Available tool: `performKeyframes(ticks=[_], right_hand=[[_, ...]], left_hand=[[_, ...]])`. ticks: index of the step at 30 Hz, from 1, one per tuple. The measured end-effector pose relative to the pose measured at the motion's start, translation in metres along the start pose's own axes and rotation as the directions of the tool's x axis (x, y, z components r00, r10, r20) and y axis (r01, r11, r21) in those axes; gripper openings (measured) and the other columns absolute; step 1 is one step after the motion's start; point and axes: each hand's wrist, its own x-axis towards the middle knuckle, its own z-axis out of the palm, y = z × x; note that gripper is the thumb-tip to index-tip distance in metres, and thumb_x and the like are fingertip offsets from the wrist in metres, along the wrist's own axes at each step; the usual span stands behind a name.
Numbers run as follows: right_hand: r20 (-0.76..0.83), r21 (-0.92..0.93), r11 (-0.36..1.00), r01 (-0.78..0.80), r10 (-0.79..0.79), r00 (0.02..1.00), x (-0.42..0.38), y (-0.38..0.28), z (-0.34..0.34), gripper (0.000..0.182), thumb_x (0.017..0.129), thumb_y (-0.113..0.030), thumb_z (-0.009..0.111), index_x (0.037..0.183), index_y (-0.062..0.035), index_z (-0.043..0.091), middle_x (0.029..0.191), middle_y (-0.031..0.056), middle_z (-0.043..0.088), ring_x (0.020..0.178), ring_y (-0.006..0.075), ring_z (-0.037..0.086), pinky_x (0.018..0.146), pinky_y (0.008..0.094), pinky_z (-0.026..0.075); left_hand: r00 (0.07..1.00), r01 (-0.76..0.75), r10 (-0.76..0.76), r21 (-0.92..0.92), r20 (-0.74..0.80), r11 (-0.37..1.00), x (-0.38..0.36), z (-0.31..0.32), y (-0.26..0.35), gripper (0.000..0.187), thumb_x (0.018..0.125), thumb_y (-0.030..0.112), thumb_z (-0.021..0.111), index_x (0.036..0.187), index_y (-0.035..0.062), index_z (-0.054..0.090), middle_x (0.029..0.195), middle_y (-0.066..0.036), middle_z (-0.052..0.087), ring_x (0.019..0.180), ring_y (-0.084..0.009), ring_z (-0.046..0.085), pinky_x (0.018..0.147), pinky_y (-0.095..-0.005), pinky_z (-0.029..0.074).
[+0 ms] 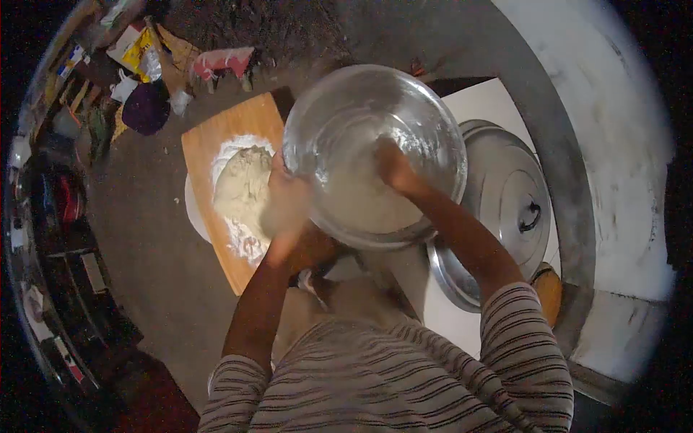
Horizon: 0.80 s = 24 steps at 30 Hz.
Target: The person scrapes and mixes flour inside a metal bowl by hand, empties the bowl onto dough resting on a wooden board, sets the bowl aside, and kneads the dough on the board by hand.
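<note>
A wide, shiny metal bowl [307, 119] is tilted toward me, with a whitish film over its inner bottom. My left hand [287, 196] grips its left rim, slightly blurred. Inside the bowl, my right hand [395, 166] reaches down to the inner surface, its fingers smeared by motion. Left of the bowl lies a wooden board [201, 148]. On it sits a large lump of pale dough [242, 184] ringed with white flour [249, 247], right beside my left hand.
A large round metal lid [498, 195] with a dark knob rests on a white surface [487, 97] at the right. A pink low stool [225, 62], a dark purple bag [146, 108] and a yellow packet [141, 54] are at the upper left. Cluttered shelves [79, 289] line the left side.
</note>
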Motion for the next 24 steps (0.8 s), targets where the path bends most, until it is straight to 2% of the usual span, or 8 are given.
performKeyframes(ticks=[3,5,9,11,12,19,21,24], right_hand=[[0.019,-0.083,0.986,0.143,-0.141,0.990,-0.025,-0.024,0.000,0.031,0.066,-0.005,0.048,0.095,0.0053,0.047,0.093,0.0197,0.050,0.083,0.0313,0.049,0.073,0.0383,0.040],[0.501,0.036,0.999,0.038,-0.051,0.864,-0.028,-0.042,-0.035,0.031,0.062,-0.001,0.048,0.093,0.0041,0.049,0.089,0.0204,0.050,0.081,0.0309,0.049,0.073,0.0382,0.040],[0.380,0.096,0.978,0.185,-0.207,0.901,-0.016,-0.037,-0.046,0.028,0.063,0.000,0.046,0.091,0.0035,0.049,0.085,0.0186,0.052,0.078,0.0304,0.049,0.071,0.0374,0.040],[0.170,0.081,0.989,-0.127,0.112,0.979,0.010,-0.030,-0.035,0.024,0.064,0.001,0.044,0.087,0.0022,0.050,0.077,0.0167,0.051,0.074,0.0314,0.049,0.069,0.0372,0.040],[0.176,0.086,0.987,-0.138,0.121,0.977,0.002,-0.024,-0.025,0.024,0.064,0.001,0.044,0.087,0.0022,0.050,0.077,0.0167,0.051,0.074,0.0314,0.049,0.069,0.0372,0.040],[0.368,0.037,0.999,0.035,-0.046,0.928,-0.010,-0.055,-0.068,0.022,0.069,-0.006,0.045,0.088,0.0036,0.049,0.077,0.0168,0.052,0.075,0.0309,0.050,0.071,0.0366,0.040],[0.594,-0.067,0.996,-0.056,0.085,0.800,0.024,-0.052,-0.071,0.023,0.071,-0.010,0.046,0.089,0.0025,0.049,0.082,0.0194,0.052,0.082,0.0309,0.050,0.073,0.0363,0.040],[0.520,0.016,0.978,-0.207,0.168,0.837,0.022,-0.055,-0.055,0.021,0.076,-0.013,0.043,0.090,0.0012,0.050,0.086,0.0197,0.053,0.080,0.0325,0.052,0.069,0.0379,0.042]], left_hand=[[0.997,-0.077,0.078,0.053,-0.014,0.996,0.005,-0.005,-0.019,0.048,0.064,-0.009,0.037,0.111,-0.0031,0.042,0.096,-0.010,0.053,0.087,-0.0168,0.050,0.078,-0.0244,0.038],[0.997,-0.067,0.072,0.110,-0.041,0.992,0.003,-0.003,-0.013,0.046,0.063,-0.009,0.038,0.109,-0.0027,0.044,0.093,-0.009,0.054,0.085,-0.0164,0.050,0.077,-0.0246,0.039],[0.979,0.198,-0.173,0.312,-0.105,0.929,0.006,-0.005,-0.013,0.045,0.060,-0.011,0.042,0.103,-0.0019,0.048,0.090,-0.009,0.055,0.084,-0.0163,0.050,0.076,-0.0258,0.040],[0.996,0.028,0.002,0.347,-0.086,0.938,0.008,-0.006,-0.023,0.046,0.060,-0.011,0.044,0.105,-0.0019,0.047,0.091,-0.009,0.055,0.085,-0.0170,0.050,0.076,-0.0267,0.040],[0.983,-0.151,0.180,0.378,-0.043,0.913,0.005,-0.006,-0.022,0.048,0.060,-0.011,0.046,0.107,-0.0018,0.047,0.092,-0.009,0.055,0.086,-0.0176,0.050,0.077,-0.0275,0.040],[0.997,-0.008,0.012,0.062,-0.072,0.998,0.005,-0.003,-0.016,0.049,0.060,-0.010,0.047,0.109,-0.0026,0.045,0.095,-0.009,0.055,0.088,-0.0203,0.050,0.080,-0.0288,0.039],[0.994,-0.081,0.094,0.213,-0.051,0.974,0.005,-0.005,-0.021,0.052,0.057,-0.012,0.046,0.108,-0.0030,0.045,0.095,-0.009,0.055,0.089,-0.0202,0.050,0.081,-0.0285,0.038],[0.993,-0.107,0.113,0.171,-0.028,0.980,-0.001,-0.005,-0.006,0.052,0.057,-0.013,0.043,0.108,-0.0027,0.045,0.096,-0.009,0.054,0.088,-0.0200,0.050,0.080,-0.0286,0.039]])
